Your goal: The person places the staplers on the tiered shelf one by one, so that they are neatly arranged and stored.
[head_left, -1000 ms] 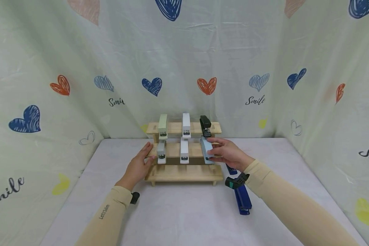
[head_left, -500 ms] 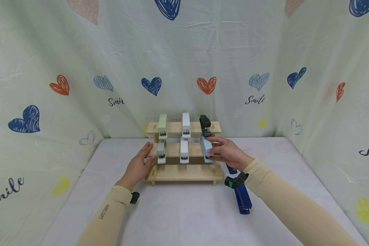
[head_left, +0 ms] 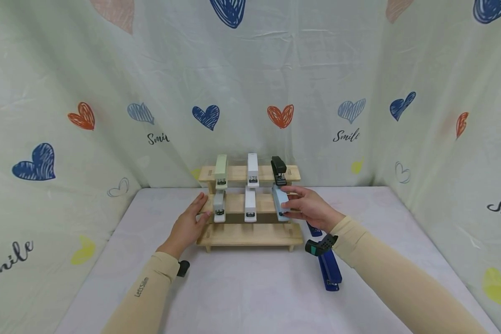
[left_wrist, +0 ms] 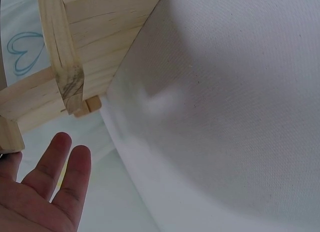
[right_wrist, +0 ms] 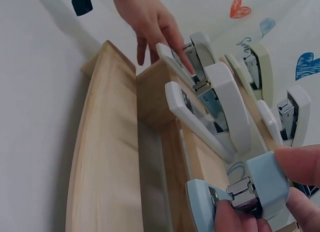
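Observation:
A three-tier wooden rack (head_left: 250, 235) stands at the back of the table. My right hand (head_left: 313, 208) holds a light blue stapler (head_left: 279, 202) at the right end of the middle tier, thumb and fingers about its upper and lower arms (right_wrist: 268, 179). My left hand (head_left: 188, 229) rests against the left end of that tier with fingers mostly straight, beside a grey stapler (head_left: 219, 206). Between them on the middle tier sits a white stapler (head_left: 250, 206). The top tier carries a pale green stapler (head_left: 221, 169), a white one and a black stapler (head_left: 279, 168).
Right of the rack, a navy blue stapler (head_left: 330, 270) lies on the white-covered table (head_left: 250, 297). Another dark blue stapler (head_left: 314, 230) is partly hidden under my right wrist. A heart-printed curtain (head_left: 250, 69) surrounds the back and sides.

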### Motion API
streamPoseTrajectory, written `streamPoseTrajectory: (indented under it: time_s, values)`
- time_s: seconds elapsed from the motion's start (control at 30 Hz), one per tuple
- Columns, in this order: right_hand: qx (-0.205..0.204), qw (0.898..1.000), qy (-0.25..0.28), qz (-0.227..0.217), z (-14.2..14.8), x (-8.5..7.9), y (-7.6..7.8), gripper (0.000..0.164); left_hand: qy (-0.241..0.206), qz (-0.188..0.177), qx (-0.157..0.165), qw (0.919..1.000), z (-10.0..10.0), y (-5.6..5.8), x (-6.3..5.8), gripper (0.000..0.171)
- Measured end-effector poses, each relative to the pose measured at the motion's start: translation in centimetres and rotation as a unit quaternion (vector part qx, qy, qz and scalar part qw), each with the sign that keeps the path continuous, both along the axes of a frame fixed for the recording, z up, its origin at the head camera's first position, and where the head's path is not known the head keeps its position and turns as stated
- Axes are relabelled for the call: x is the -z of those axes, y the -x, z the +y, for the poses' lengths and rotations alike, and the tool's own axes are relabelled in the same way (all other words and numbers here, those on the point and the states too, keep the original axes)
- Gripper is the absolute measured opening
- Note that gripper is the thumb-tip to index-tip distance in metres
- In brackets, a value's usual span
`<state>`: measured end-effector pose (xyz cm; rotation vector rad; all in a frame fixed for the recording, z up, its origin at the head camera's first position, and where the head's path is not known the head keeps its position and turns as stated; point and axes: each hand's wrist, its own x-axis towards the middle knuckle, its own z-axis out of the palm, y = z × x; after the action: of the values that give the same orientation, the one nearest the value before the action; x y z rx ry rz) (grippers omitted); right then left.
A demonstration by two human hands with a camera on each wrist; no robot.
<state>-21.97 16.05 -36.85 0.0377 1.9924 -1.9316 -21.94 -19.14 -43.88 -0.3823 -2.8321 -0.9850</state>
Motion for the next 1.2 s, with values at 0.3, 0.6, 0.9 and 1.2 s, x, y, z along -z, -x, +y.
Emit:
streamPoseTrajectory:
  time_s: [0.3,0.6,0.9,1.2]
  values:
    - [0.000,1.000,-0.019,0.009,0.1,0.0,-0.2,0.060,-0.002,0.016,0.008,0.9998,0.0,0.0,0.2,0.059]
    - [-0.014,0.998,-0.051,0.025,1.4,-0.2,-1.2,0.058,-0.002,0.017,0.009,0.9998,-0.1,0.1,0.3,0.060]
    - [-0.019,0.996,-0.083,0.035,5.4,0.5,-3.2,0.057,-0.001,0.016,0.011,0.9998,0.0,-0.1,0.2,0.060]
    - [0.001,0.992,-0.128,0.012,10.1,3.5,-6.4,0.061,-0.007,0.009,0.008,0.9999,0.0,-0.2,-0.1,0.059]
